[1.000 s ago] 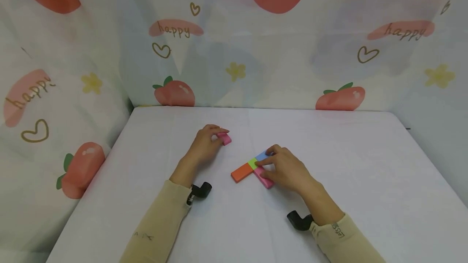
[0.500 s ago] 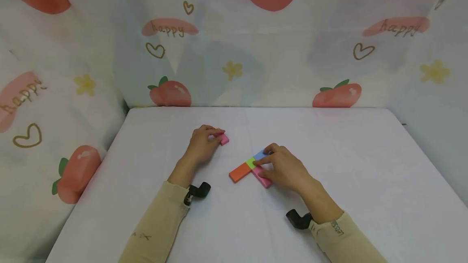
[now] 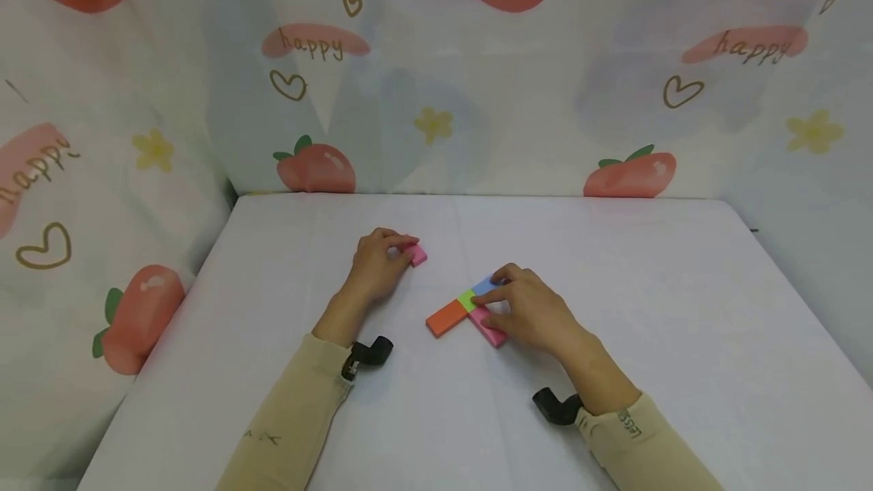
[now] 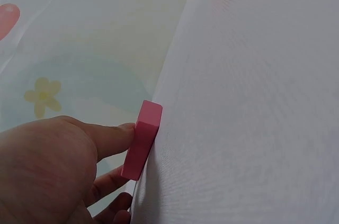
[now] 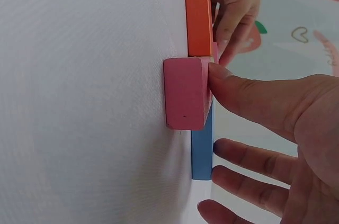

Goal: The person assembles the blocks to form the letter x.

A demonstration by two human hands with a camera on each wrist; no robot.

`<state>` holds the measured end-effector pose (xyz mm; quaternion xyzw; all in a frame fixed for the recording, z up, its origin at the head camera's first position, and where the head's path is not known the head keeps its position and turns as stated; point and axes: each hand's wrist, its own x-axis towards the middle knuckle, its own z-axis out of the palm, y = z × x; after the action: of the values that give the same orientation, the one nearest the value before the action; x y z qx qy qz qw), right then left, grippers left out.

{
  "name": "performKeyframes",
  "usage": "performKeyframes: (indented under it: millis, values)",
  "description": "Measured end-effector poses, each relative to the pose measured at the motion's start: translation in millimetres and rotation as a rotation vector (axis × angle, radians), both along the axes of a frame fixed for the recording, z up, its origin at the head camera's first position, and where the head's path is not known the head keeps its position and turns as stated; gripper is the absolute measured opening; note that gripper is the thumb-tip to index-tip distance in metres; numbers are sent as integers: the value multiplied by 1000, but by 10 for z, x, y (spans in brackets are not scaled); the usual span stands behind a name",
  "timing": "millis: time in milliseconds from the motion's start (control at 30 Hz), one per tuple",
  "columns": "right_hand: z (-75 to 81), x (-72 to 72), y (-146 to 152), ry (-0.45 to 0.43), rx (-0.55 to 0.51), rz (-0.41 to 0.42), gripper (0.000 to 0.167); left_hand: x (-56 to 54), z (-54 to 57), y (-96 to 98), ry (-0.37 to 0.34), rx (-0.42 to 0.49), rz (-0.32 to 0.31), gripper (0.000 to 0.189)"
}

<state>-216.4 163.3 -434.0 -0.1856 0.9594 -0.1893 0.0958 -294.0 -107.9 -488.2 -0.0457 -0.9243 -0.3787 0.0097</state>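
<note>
My left hand (image 3: 373,267) pinches a small pink block (image 3: 418,255) between thumb and fingers, low over the white table. In the left wrist view that pink block (image 4: 144,139) stands on edge against the thumb tip. To the right, several flat blocks lie joined: an orange block (image 3: 446,318), a green piece (image 3: 466,299) and a blue block (image 3: 482,288) in a slanting row, with a second pink block (image 3: 487,326) branching off. My right hand (image 3: 535,309) rests its fingertips on this group. The right wrist view has the thumb on the pink block (image 5: 184,94) and fingers at the blue block (image 5: 201,152).
A white cloth covers the table (image 3: 648,309). Patterned fabric (image 3: 511,112) with fruit and hearts hangs along its back and sides. A black wrist device (image 3: 371,352) sits at the left cuff, another black device (image 3: 555,406) at the right.
The head view has shifted slightly. Both hands stay in nearly the same place, the left with its pink block, the right on the joined blocks.
</note>
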Motion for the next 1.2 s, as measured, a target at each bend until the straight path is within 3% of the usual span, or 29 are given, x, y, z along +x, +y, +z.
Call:
performKeyframes:
  millis: [1200]
  values:
    - [-4, -34, -17, -30, 20, -12, 35, -5, 10, 24, -1, -1, 6, 30]
